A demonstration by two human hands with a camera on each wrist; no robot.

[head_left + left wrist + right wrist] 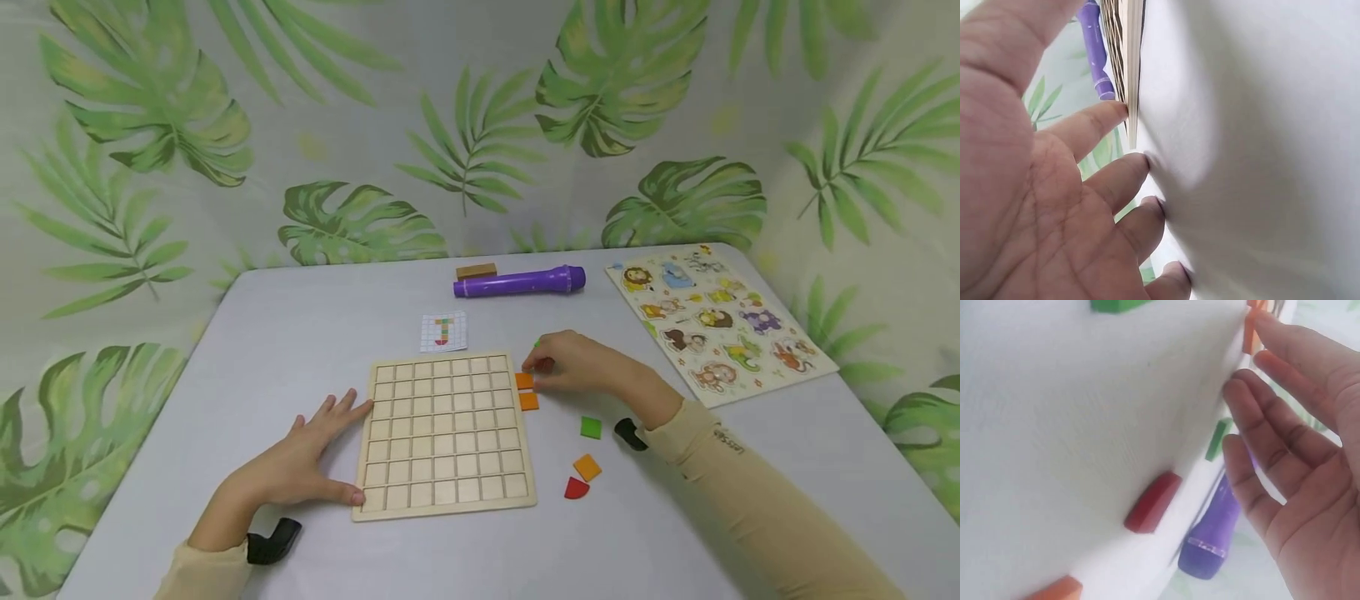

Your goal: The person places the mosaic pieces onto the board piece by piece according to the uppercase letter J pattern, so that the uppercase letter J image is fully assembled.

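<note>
My left hand is spread at the left side of a wooden grid board. Its thumb touches the lower left corner and its index finger the left edge; the other fingertips rest on the table in the left wrist view. At the board's right edge, my right hand has thumb and index finger at opposite sides of an orange tile, the other fingers loosely bent. A second orange tile lies just nearer. Beyond those fingers, the right wrist view has a red tile and a green tile.
A green tile, an orange tile and a red quarter-round tile lie at the right. Behind the board are a pattern card, a purple microphone-shaped object and a wooden block. An animal puzzle board lies far right.
</note>
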